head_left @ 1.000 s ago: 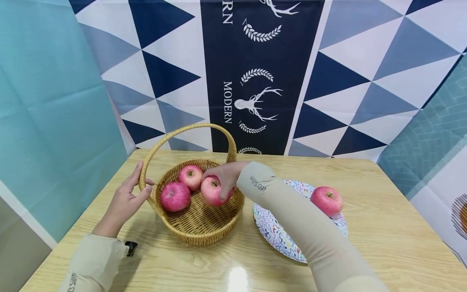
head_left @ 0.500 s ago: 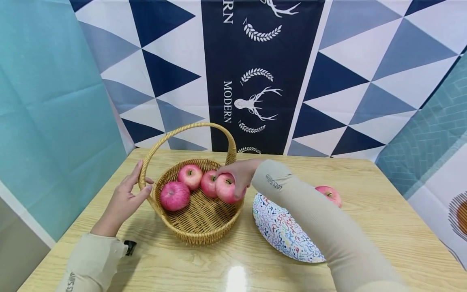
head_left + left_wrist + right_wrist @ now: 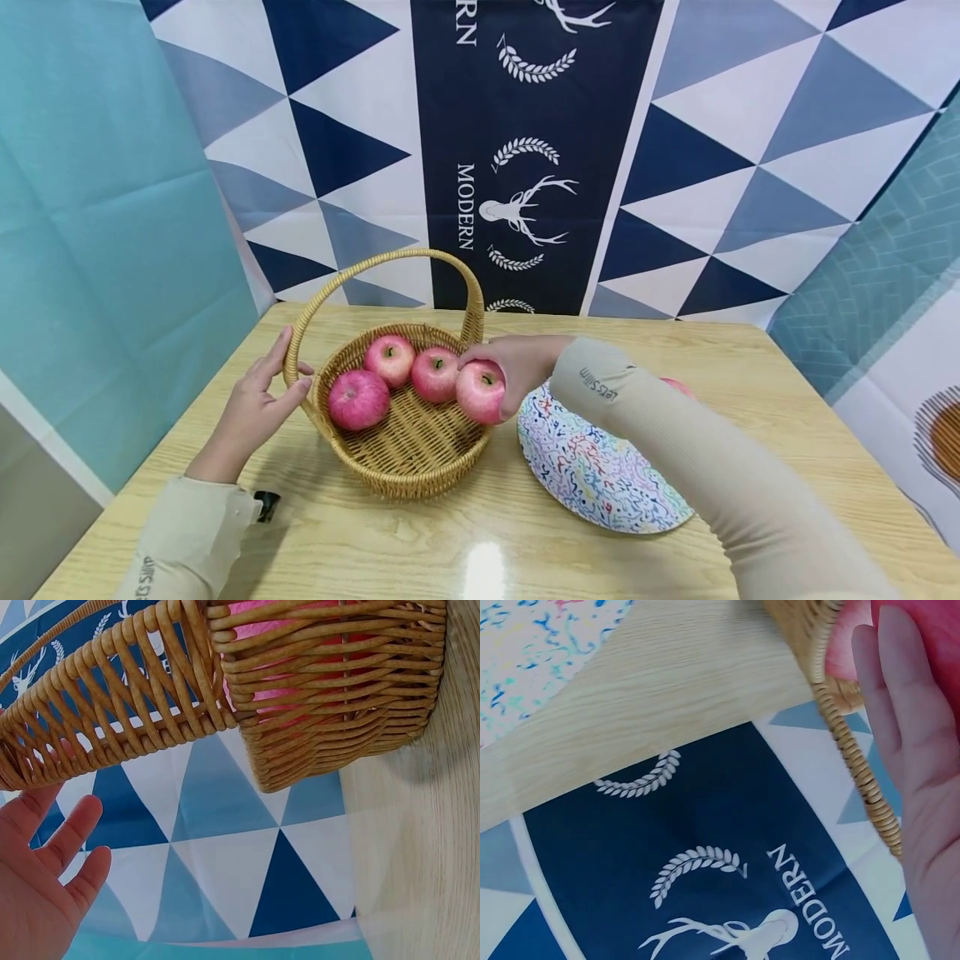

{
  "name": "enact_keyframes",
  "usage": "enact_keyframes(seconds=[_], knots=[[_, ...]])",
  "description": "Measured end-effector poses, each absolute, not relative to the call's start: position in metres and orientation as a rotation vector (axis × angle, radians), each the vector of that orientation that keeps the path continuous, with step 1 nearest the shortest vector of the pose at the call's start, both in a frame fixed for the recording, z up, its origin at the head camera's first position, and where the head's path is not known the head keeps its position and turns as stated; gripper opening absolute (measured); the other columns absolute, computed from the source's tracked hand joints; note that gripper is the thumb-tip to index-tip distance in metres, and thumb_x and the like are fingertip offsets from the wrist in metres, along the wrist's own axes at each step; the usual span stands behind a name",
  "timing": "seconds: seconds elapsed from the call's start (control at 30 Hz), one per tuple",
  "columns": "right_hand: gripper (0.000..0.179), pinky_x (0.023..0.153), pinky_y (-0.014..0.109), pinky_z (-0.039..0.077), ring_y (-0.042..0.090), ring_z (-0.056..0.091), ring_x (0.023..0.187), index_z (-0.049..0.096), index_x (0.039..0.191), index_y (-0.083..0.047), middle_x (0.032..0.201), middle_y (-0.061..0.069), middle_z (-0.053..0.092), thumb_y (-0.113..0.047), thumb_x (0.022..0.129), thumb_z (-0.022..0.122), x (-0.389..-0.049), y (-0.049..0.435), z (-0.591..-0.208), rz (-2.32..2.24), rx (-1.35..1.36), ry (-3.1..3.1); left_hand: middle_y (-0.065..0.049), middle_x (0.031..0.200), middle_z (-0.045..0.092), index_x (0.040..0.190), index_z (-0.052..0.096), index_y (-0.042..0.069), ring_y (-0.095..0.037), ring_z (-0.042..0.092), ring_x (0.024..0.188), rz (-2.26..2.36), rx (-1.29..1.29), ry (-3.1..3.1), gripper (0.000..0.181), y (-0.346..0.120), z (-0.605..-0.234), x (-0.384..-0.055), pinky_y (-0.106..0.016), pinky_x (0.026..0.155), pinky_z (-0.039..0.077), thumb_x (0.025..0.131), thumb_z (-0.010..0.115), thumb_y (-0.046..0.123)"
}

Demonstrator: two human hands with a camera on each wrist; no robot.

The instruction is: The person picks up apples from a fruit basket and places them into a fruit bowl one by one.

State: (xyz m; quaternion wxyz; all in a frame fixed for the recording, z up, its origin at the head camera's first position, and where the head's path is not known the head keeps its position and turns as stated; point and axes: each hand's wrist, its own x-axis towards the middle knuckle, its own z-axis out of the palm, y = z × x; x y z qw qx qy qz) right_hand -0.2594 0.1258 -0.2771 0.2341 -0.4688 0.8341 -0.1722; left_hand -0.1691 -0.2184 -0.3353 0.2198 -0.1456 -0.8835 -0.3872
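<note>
1. Head view: a round pink-red apple (image 3: 480, 390) is gripped by the right hand (image 3: 519, 367). It has been drawn away from the three other rosy apples (image 3: 437, 377) to the right rim of a round tan wicker basket (image 3: 408, 485) on the desk's (image 3: 390, 546) left half. Its removal is judged partly done, with the round squiggle-patterned white plate (image 3: 592, 475), towards the desk's right edge, brought nearer.
2. Left wrist view: the basket's arched wicker handle (image 3: 196, 637) is held by the left hand (image 3: 41, 874); two fingers are spread free.
3. Right wrist view: the apple is partly covered by the right hand's fingers; the thumb is hidden.
</note>
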Motion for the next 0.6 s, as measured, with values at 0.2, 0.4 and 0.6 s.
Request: enact_keyframes(seconds=[0.2, 0.4, 0.6], knots=[[0.067, 0.086, 0.029, 0.046, 0.013, 0.054, 0.096, 0.053, 0.124, -0.011, 0.106, -0.004, 0.059, -0.013, 0.061, 0.077, -0.26, 0.143, -0.279, -0.484, -1.239, 2.297, -0.019, 0.099, 0.063, 0.15, 0.025, 0.002, -0.03, 0.046, 0.11, -1.075, -0.41, -2.451, 0.07, -0.218, -0.335, -0.171, -0.049, 0.095, 0.039, 0.089, 0.059, 0.002], [0.068, 0.083, 0.028, 0.047, 0.013, 0.053, 0.093, 0.053, 0.123, -0.009, 0.103, -0.004, 0.059, -0.014, 0.06, 0.078, -0.258, 0.158, -0.281, -0.48, -1.186, 2.316, -0.017, 0.099, 0.064, 0.151, 0.025, 0.005, -0.02, 0.047, 0.111, -1.09, -0.402, -2.44, 0.07, -0.219, -0.335, -0.17, -0.004, 0.079, 0.034, 0.09, 0.058, 0.003], [0.069, 0.084, 0.03, 0.046, 0.016, 0.052, 0.096, 0.053, 0.123, -0.011, 0.104, -0.003, 0.058, -0.014, 0.06, 0.081, -0.256, 0.173, -0.279, -0.448, -1.091, 2.321, -0.016, 0.102, 0.064, 0.151, 0.026, 0.007, -0.006, 0.042, 0.105, -1.061, -0.406, -2.448, 0.071, -0.221, -0.335, -0.17, -0.025, 0.084, 0.045, 0.089, 0.06, 0.004]])
